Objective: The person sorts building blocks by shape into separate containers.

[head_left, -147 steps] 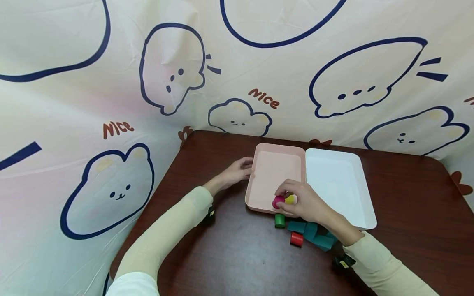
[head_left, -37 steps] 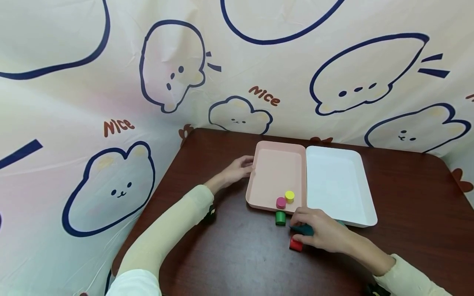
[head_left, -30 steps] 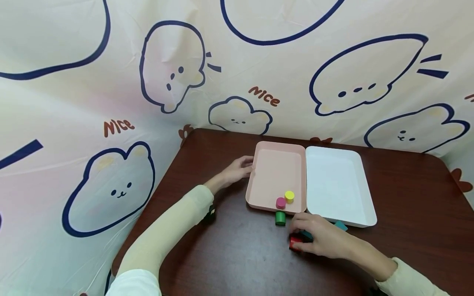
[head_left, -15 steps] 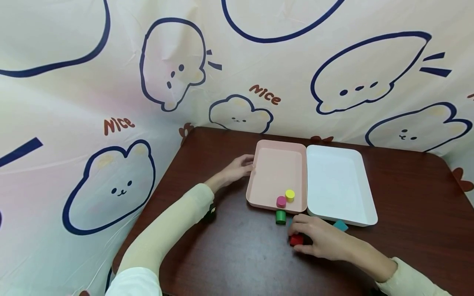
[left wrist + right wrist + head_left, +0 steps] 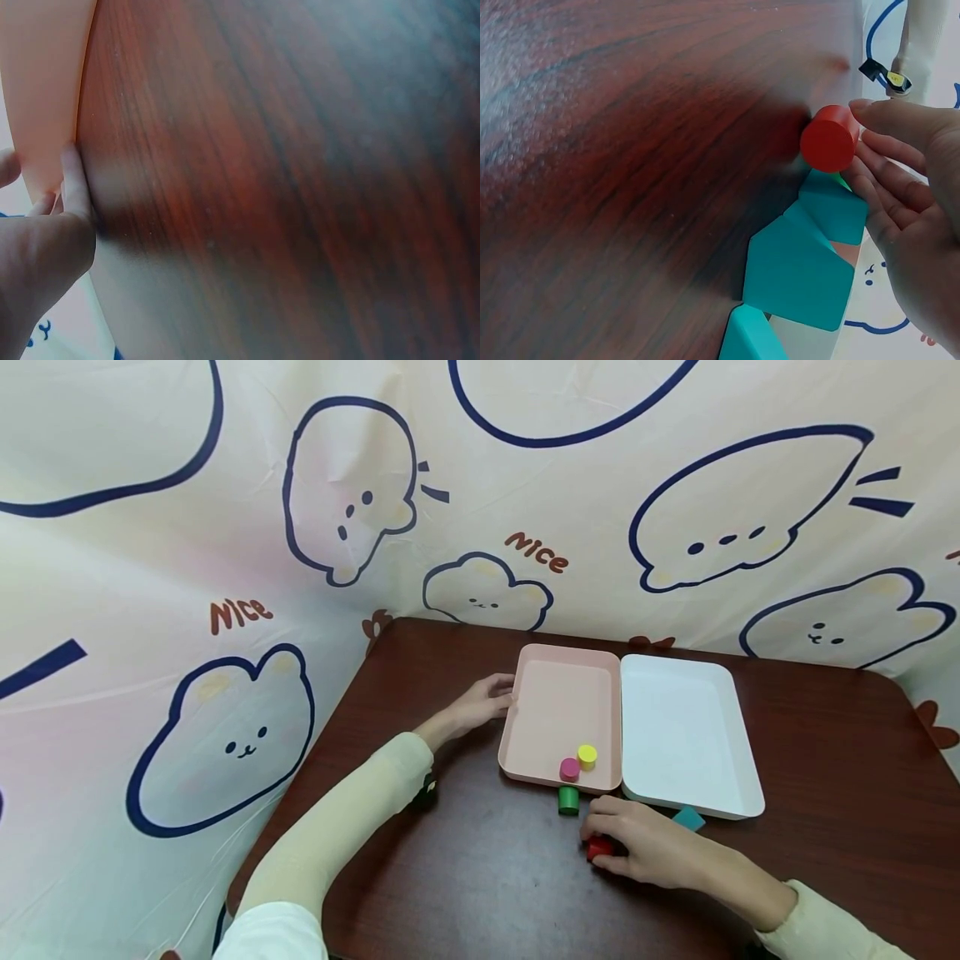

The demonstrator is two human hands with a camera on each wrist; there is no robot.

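One dark wood-grain table [image 5: 465, 877], polished, running from the near edge back to the wall cloth. One cream sleeve [image 5: 832, 918], at the near right. One right hand [image 5: 648, 845], thumb and fingers closed narrowly about one red cylinder [image 5: 600, 848], which sits low at the table in front of the trays. Teal blocks [image 5: 799, 270], flat and angular, at least three, lying under and beside that hand, one just beside the red piece. One green cylinder [image 5: 568, 800], just before the front wall of one pink tray [image 5: 562, 702]. In that tray's near right corner: one magenta cylinder [image 5: 570, 769] and one yellow cylinder [image 5: 587, 756], close together. One left hand [image 5: 476, 703], fingers loosely extended and touching the pink tray's outer left wall. One white tray [image 5: 682, 727], side by side with the pink. Behind all, one pale cloth [image 5: 600, 510] with blue-outlined cartoon figures.
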